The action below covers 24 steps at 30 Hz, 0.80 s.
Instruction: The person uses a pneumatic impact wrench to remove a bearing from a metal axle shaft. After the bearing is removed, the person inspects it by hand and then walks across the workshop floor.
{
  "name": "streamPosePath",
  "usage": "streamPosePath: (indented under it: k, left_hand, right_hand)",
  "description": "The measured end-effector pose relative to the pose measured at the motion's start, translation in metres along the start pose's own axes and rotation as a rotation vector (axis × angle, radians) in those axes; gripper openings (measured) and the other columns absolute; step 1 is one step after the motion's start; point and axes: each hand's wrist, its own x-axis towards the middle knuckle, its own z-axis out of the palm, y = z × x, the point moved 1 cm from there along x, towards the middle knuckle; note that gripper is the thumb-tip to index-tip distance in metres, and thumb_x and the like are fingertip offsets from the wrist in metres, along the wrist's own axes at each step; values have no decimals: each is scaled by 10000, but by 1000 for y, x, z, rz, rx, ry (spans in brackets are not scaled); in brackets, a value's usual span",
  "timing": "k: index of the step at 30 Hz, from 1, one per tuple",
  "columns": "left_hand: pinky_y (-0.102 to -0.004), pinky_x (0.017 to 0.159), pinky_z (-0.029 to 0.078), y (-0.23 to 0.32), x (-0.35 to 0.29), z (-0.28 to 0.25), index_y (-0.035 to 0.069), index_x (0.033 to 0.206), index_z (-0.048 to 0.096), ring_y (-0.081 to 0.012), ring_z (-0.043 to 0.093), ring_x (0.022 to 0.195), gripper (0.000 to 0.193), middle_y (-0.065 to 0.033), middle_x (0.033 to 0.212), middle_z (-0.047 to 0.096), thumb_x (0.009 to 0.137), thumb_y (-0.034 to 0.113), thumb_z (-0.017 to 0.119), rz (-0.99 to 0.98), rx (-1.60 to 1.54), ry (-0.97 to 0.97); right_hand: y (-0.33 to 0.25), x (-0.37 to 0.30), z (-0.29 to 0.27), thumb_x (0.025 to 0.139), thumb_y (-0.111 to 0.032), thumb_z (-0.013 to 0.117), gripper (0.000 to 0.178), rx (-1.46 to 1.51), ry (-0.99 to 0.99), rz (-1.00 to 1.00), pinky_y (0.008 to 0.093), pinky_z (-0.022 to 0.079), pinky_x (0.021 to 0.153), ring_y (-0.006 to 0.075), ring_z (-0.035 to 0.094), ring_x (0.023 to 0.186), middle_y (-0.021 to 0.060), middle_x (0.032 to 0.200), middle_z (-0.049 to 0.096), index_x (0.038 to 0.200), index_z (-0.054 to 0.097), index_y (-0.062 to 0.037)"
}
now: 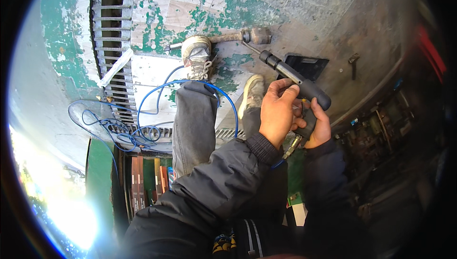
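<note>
Black pneumatic tool [300, 83]: I have my left hand [277, 112] wrapped over its body, right hand [320, 126] clenched round its grip, blue hose [190, 98] trailing across the floor [157, 71].

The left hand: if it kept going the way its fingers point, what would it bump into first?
Probably the black tool itself: the left hand already lies on its barrel. Beyond that is the painted floor, though depth is hard to judge.

Left hand [277, 111] and right hand [320, 128] grip black pneumatic tool [296, 79]; blue hose [157, 92] coils on floor
</note>
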Motion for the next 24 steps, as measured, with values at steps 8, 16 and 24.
streamPosePath:
  k: [8,16,24]
  left_hand:
    - [-316,521,527,-18,15,7,-25,1298,566,-166,658,743,368,-129,999,679,1035,218,649,154,14,27]
    - [-313,477,513,-41,26,11,-17,1345,533,-178,652,649,386,-115,999,667,1050,215,629,71,-15,43]
    - [-296,457,471,-59,35,18,-3,1365,523,-162,623,611,402,-92,953,678,1053,231,620,51,31,60]
  right_hand:
    - [-24,7,-28,1074,-513,588,558,3,12,29,346,510,683,122,544,629,40,888,648,1268,657,5]
    - [-24,29,-54,1082,-516,573,576,65,-86,54,335,508,680,107,532,640,26,896,647,1300,641,13]
    - [-13,25,-63,1084,-509,567,562,83,-144,35,342,505,667,112,535,626,44,879,658,1289,641,9]
